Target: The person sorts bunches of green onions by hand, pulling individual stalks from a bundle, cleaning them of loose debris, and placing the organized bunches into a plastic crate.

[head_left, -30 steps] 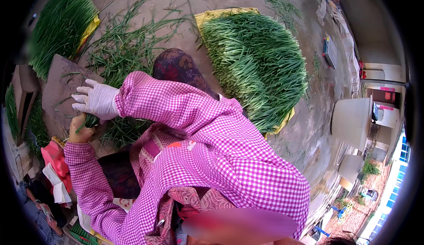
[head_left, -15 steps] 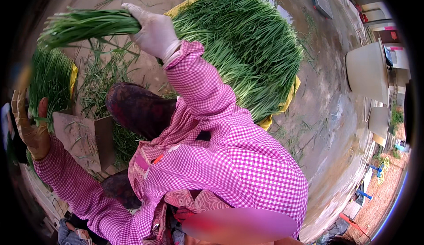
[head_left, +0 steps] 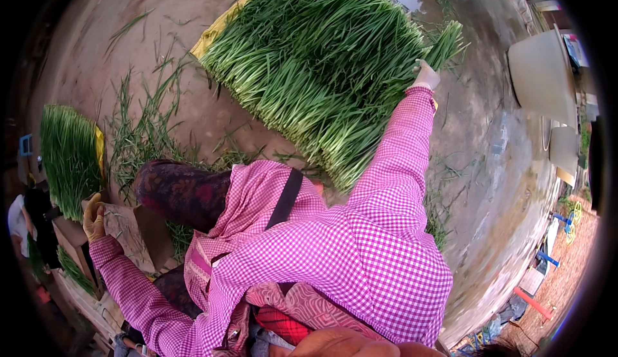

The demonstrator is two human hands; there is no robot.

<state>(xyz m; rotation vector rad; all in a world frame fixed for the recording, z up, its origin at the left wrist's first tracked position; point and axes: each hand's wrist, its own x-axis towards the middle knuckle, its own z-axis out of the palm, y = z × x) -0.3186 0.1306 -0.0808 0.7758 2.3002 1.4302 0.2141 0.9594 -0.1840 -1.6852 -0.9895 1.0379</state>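
Observation:
My right hand (head_left: 426,75), in a pale glove, is closed round a bunch of garlic chives (head_left: 445,45) at the right end of a large heap of garlic chives (head_left: 309,67). The bunch's leaves point up and away. My left hand (head_left: 94,217), in a yellowish glove, is beside the lower end of a smaller chive stack (head_left: 67,157), near a box-like block (head_left: 132,228). Its fingers are loosely curved with the thumb apart, and I see nothing held in them. The heap's pale stem ends face me.
Yellow sheeting (head_left: 222,25) shows under the heap's left edge. Loose leaves (head_left: 148,119) litter the wet floor between the stacks. Large pale tubs (head_left: 541,77) stand at the right. My knee (head_left: 180,193) is between the block and the heap.
My right hand has carried the chive bunch from the upper left across to the heap's right end. My left hand has moved in toward the small stack, its fingers less spread.

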